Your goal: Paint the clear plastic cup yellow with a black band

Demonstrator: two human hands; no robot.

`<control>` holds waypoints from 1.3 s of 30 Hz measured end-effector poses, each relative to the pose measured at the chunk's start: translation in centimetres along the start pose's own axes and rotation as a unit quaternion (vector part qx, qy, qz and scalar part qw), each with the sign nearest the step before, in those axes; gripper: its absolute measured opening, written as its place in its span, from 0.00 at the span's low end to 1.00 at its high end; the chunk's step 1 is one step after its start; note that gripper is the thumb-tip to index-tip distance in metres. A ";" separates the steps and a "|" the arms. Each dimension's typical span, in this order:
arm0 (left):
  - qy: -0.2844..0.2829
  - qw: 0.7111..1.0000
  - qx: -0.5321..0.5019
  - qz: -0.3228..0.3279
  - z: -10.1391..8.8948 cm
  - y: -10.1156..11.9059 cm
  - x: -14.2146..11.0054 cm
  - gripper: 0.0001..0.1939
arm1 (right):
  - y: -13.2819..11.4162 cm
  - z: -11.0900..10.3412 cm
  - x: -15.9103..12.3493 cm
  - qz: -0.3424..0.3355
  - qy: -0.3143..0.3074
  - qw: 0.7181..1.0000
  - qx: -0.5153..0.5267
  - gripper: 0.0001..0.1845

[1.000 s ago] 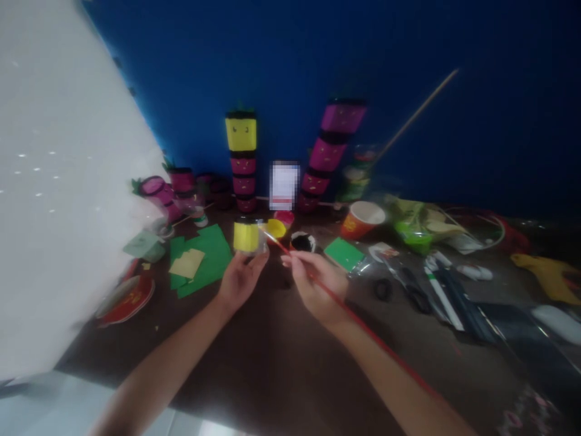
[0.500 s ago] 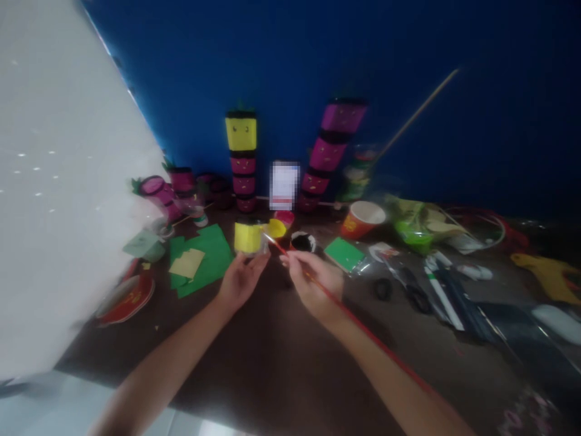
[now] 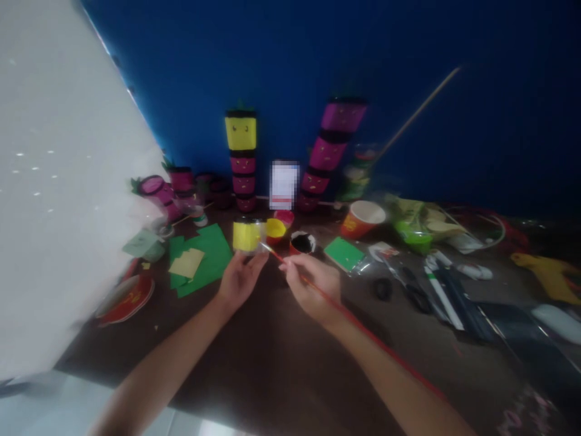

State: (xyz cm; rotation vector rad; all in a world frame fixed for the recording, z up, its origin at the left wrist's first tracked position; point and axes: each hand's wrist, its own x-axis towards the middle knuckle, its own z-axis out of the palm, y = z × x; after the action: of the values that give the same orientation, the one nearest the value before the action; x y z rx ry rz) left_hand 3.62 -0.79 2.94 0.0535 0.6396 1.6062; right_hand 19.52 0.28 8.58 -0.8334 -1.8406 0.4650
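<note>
My left hand (image 3: 239, 280) grips a small clear cup (image 3: 246, 236) from below, its side coated yellow except for a see-through stretch at the right. A long red-handled paintbrush (image 3: 363, 326) is pinched in my right hand (image 3: 315, 283), the handle running back along the forearm. The brush tip is at the cup's right side; blur hides whether it touches. Just behind sits a pot of yellow paint (image 3: 276, 229), with a pink pot (image 3: 284, 218) beyond it. A paper cup of black paint (image 3: 302, 243) stands beside my right fingers.
Stacks of painted cups with faces (image 3: 241, 133) stand against the blue wall, flanking a blurred-out screen (image 3: 284, 184). Green paper (image 3: 206, 260) lies at left. To the right are a red paper cup (image 3: 363, 219), scissors (image 3: 413, 290), pens (image 3: 447, 300) and a yellow glue gun (image 3: 547, 275).
The cup has turned slightly in my left hand, so more of its clear side shows. The brush tip has shifted a little down and left, with my right hand following.
</note>
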 end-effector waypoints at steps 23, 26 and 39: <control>-0.033 0.999 0.000 -0.021 -0.2 0.0 -0.1 0.18 | -0.1 -0.1 0.5 -0.067 0.038 0.997 0.006 0.09; -0.035 0.999 0.002 -0.027 -0.3 0.0 -0.1 0.18 | -0.1 -0.1 0.5 -0.058 0.036 0.998 0.011 0.09; -0.006 1.000 -0.013 -0.020 0.0 -0.1 -0.2 0.15 | -0.3 -0.5 0.4 -0.070 0.041 0.996 0.028 0.09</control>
State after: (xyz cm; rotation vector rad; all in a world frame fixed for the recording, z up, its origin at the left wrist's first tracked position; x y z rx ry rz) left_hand 3.70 -0.99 2.95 0.0315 0.6069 1.5733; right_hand 19.80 0.37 9.24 -0.6703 -1.7886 0.3874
